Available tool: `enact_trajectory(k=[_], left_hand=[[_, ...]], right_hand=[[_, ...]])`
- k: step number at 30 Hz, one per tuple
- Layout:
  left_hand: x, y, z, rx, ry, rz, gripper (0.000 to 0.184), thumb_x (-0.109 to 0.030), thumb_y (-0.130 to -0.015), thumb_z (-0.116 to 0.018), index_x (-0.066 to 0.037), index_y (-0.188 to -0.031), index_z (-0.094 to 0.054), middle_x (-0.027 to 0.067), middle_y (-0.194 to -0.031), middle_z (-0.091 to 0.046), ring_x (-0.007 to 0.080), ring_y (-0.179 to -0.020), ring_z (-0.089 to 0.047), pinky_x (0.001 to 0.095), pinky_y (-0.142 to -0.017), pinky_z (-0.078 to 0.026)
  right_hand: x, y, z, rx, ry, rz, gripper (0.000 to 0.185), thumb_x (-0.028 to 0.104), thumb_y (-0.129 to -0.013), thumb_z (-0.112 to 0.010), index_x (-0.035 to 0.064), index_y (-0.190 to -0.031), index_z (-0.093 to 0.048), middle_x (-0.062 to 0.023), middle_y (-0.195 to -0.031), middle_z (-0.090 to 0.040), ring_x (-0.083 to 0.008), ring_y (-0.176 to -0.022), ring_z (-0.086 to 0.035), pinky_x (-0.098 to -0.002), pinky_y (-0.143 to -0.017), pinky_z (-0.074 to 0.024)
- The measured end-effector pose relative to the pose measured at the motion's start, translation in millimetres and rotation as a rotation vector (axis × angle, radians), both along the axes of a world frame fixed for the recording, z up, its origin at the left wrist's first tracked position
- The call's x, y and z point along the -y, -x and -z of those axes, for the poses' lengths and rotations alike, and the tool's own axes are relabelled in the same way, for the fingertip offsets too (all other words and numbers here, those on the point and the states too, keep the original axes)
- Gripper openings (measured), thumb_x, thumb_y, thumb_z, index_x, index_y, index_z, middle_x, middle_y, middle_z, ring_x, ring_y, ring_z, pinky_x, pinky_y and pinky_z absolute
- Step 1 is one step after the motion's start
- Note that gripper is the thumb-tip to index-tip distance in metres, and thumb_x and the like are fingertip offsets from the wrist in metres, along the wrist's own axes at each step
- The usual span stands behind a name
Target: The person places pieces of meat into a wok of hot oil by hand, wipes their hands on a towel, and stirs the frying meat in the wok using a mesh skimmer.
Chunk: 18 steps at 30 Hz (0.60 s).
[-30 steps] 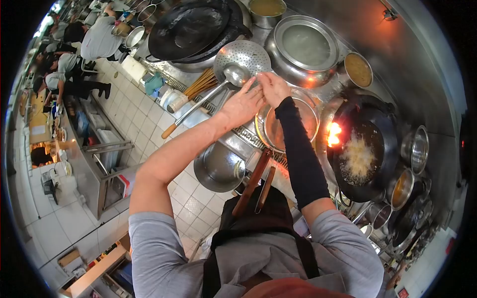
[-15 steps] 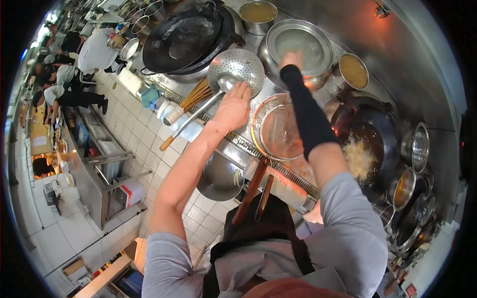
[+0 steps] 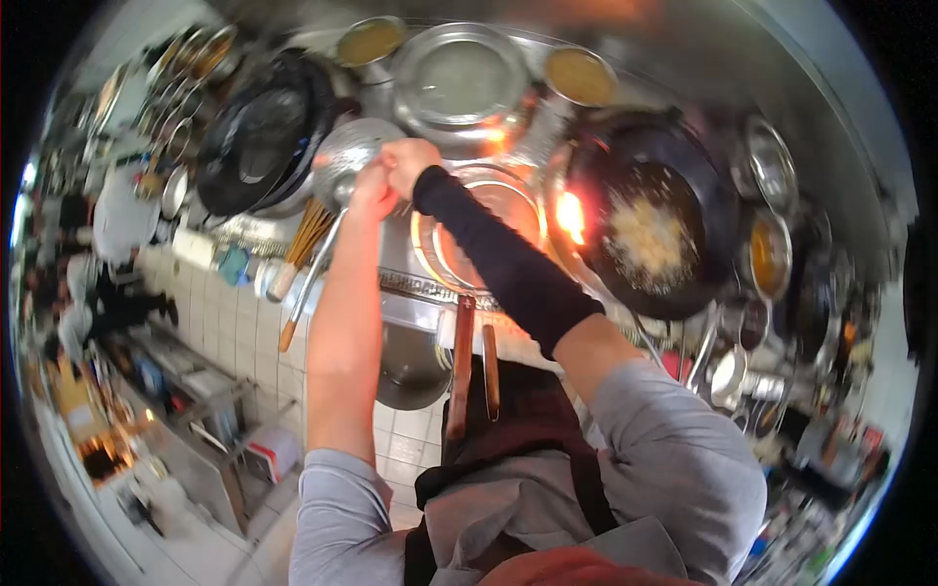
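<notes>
Metal skimmer [image 3: 349,148] beside the left grip [image 3: 374,191]

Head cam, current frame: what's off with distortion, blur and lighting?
Head view: strong fisheye, black corners, steel wall bowed. Head view: left hand and right hand soft, fingers hard to separate; people at far left smeared. Head view: flame blown out beside the wok, orange glare on the steel pot.

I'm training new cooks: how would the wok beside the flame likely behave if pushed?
The black wok would probably feel heavy, being broad and holding pale food in bubbling liquid. That liquid would likely slosh. Its curved sides suggest it might rock rather than slide.
</notes>
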<state>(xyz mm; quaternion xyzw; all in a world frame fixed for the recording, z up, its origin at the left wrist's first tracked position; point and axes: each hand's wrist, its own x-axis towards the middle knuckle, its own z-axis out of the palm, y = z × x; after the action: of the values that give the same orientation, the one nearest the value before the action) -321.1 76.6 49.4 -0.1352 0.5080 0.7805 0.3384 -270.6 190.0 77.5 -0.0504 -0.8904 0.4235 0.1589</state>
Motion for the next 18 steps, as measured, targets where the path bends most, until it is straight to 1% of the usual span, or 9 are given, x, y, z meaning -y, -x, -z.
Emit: enact_trajectory(k=[3,4,6,7,9,10,12,17,18], left_hand=[[28.0,-9.1,21.8,-1.384,1.392,0.968,0.046,-0.015,-0.071,-0.077,-0.004,-0.115,-0.067,0.023,-0.118,-0.067,0.0355,-0.122,-0.059,0.0464,-0.107,-0.044],[41.1,-7.4,36.4,-1.627,1.446,0.835,0.05,-0.014,-0.069,-0.074,-0.001,-0.117,-0.067,0.0286,-0.121,-0.065,0.0429,-0.127,-0.054,0.0465,-0.113,-0.037],[39.6,-28.8,15.3,-1.369,1.379,0.558,0.039,-0.013,-0.072,-0.068,0.006,-0.107,-0.067,0.031,-0.117,-0.064,0.0492,-0.118,-0.056,0.0485,-0.106,-0.045],[41.1,-41.3,6.9,-1.385,1.356,0.482,0.037,-0.013,-0.073,-0.068,0.006,-0.104,-0.066,0.0308,-0.113,-0.065,0.0493,-0.113,-0.058,0.0491,-0.102,-0.047],[45.4,-67.9,-15.6,-1.4,1.311,0.329,0.032,-0.012,-0.074,-0.067,0.007,-0.099,-0.066,0.0302,-0.105,-0.067,0.0494,-0.104,-0.062,0.0504,-0.094,-0.05],[47.5,-72.4,-13.5,-1.402,1.27,0.269,0.029,-0.011,-0.075,-0.066,0.007,-0.097,-0.065,0.0296,-0.1,-0.067,0.0488,-0.099,-0.063,0.0502,-0.09,-0.051],[54.4,-80.0,-6.3,-1.396,1.196,0.159,0.023,-0.009,-0.076,-0.066,0.006,-0.093,-0.063,0.0282,-0.089,-0.068,0.0476,-0.088,-0.065,0.0499,-0.082,-0.052],[57.0,-134.2,-35.7,-1.233,1.171,0.168,0.031,-0.017,-0.081,-0.077,0.005,-0.091,-0.058,0.0219,-0.073,-0.065,0.0397,-0.074,-0.065,0.0476,-0.073,-0.051],[55.4,-141.8,-40.7,-0.83,0.914,0.304,0.047,-0.02,-0.08,-0.081,0.007,-0.11,-0.057,0.0193,-0.086,-0.068,0.0326,-0.075,-0.065,0.0422,-0.067,-0.052]], right_hand=[[-18.6,-62.9,7.4,0.125,-0.279,0.133,0.041,0.012,-0.078,-0.064,0.0103,-0.12,-0.064,-0.0235,-0.135,-0.053,-0.0423,-0.119,-0.058,-0.0452,-0.1,-0.0492],[-25.4,-91.5,9.5,0.164,-0.354,0.204,0.05,0.011,-0.079,-0.063,0.0085,-0.13,-0.061,-0.0249,-0.147,-0.045,-0.0437,-0.127,-0.054,-0.045,-0.106,-0.0468],[-49.3,-159.8,-40.8,0.401,-0.208,0.134,0.06,0.009,-0.08,-0.063,0.0053,-0.14,-0.053,-0.0257,-0.159,-0.029,-0.0457,-0.137,-0.044,-0.0443,-0.114,-0.0409],[-53.0,-197.3,-42.8,0.439,-0.143,0.159,0.061,0.009,-0.078,-0.065,0.0061,-0.138,-0.055,-0.0262,-0.154,-0.037,-0.0445,-0.136,-0.045,-0.0439,-0.113,-0.0418],[-56.1,-274.9,35.6,0.151,-0.326,0.139,0.052,0.003,-0.076,-0.06,0.0041,-0.128,-0.061,-0.0255,-0.133,-0.055,-0.0402,-0.12,-0.056,-0.0455,-0.104,-0.0462],[-44.4,-336.7,-0.6,0.194,-0.043,0.227,0.048,-0.002,-0.076,-0.057,0.0048,-0.122,-0.064,-0.023,-0.117,-0.061,-0.0398,-0.114,-0.057,-0.045,-0.101,-0.0466],[-29.6,-445.8,4.6,0.118,-0.087,0.322,0.04,-0.005,-0.074,-0.055,0.0043,-0.112,-0.065,-0.0202,-0.098,-0.062,-0.0407,-0.103,-0.059,-0.0452,-0.089,-0.0502],[-27.1,-693.1,123.1,0.797,0.106,0.66,0.009,0.016,-0.077,-0.064,0.0108,-0.078,-0.072,-0.0157,-0.088,-0.072,-0.0353,-0.085,-0.068,-0.0459,-0.077,-0.054],[-26.3,-733.9,168.4,0.727,0.091,0.786,0.007,0.015,-0.075,-0.065,0.0132,-0.073,-0.072,-0.0126,-0.079,-0.071,-0.0319,-0.078,-0.069,-0.0427,-0.071,-0.0551]])
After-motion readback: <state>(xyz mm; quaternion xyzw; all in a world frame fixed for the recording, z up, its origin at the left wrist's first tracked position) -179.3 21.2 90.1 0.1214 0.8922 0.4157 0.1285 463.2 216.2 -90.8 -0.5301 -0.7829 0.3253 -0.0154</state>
